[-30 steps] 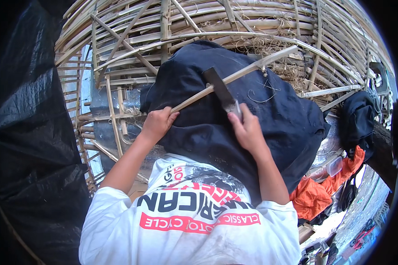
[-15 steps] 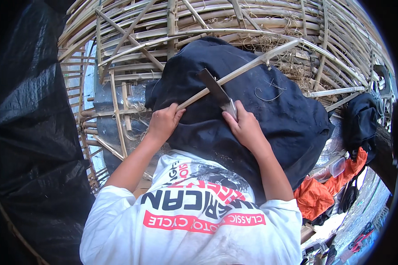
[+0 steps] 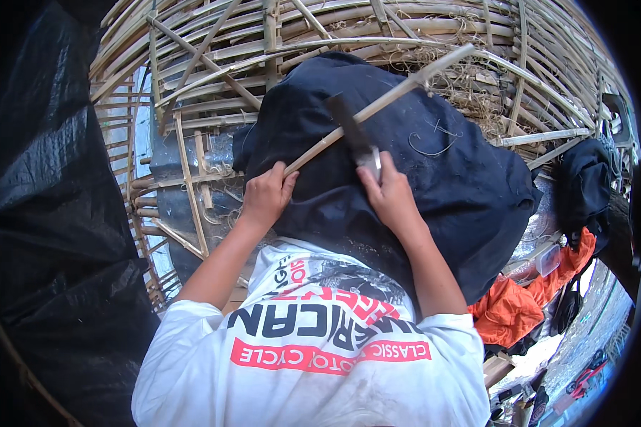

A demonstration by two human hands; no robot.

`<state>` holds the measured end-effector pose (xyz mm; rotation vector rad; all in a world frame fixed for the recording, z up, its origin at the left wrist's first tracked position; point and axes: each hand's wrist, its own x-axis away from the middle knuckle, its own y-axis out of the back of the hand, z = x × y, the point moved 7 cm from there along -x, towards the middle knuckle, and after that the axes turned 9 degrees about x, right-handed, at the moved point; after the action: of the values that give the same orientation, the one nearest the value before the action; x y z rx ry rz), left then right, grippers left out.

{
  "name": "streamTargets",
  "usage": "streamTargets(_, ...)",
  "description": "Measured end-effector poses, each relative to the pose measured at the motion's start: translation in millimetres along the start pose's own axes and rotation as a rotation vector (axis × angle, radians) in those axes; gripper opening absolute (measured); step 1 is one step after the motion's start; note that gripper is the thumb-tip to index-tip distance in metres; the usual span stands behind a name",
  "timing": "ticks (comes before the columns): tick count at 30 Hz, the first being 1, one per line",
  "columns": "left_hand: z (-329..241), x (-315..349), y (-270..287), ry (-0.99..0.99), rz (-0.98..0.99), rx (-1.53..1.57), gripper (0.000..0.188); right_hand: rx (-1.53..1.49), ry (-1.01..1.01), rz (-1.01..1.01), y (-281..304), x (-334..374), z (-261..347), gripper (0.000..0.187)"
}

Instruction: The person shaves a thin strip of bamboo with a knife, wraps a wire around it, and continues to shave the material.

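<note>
- The long thin pale bamboo strip (image 3: pixel 377 107) lies across a dark navy cloth (image 3: pixel 434 185) draped over the person's lap, its long axis running diagonally from lower left up to upper right.
- The left hand (image 3: pixel 267 196) is clenched around the strip's lower end.
- The right hand (image 3: pixel 388 196) grips a dark flat-bladed knife (image 3: pixel 352 135), blade crossing the strip.
- A woven bamboo frame (image 3: pixel 278 43) curves behind.
- Black plastic sheeting (image 3: pixel 50 213) hangs at left.

Bamboo strip (image 3: pixel 377 107) – pale, matt; knife blade (image 3: pixel 352 132) – dark metal; cloth (image 3: pixel 441 171) – matt.
</note>
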<state>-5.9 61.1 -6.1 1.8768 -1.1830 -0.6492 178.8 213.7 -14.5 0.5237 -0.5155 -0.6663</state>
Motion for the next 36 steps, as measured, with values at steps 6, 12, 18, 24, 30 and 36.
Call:
streamTargets(6, 4, 5, 3, 0.016, 0.027, 0.086, 0.022, 0.021, 0.055, -0.04, 0, 2, 3, 0.036)
streamTargets(12, 4, 8, -1, 0.027, 0.036, 0.057, 0.021, 0.082, 0.11, 0.019, -4, 8, 6, 0.034)
streamTargets(18, -1, 6, -1, 0.044, 0.067, 0.034, 0.021, 0.105, 0.123, 0.054, -11, 9, 6, 0.034)
streamTargets(24, -4, 1, -2, 0.043, 0.073, 0.097, 0.019, -0.093, -0.013, 0.019, -4, 1, -11, 0.035)
streamTargets(30, 5, 7, 0, 0.076, 0.073, 0.111, 0.02, -0.144, -0.004, 0.013, 8, -4, -2, 0.036)
streamTargets(36, 7, 10, -3, 0.062, 0.043, 0.133, 0.019, -0.004, 0.092, 0.192, 7, 6, 17, 0.034)
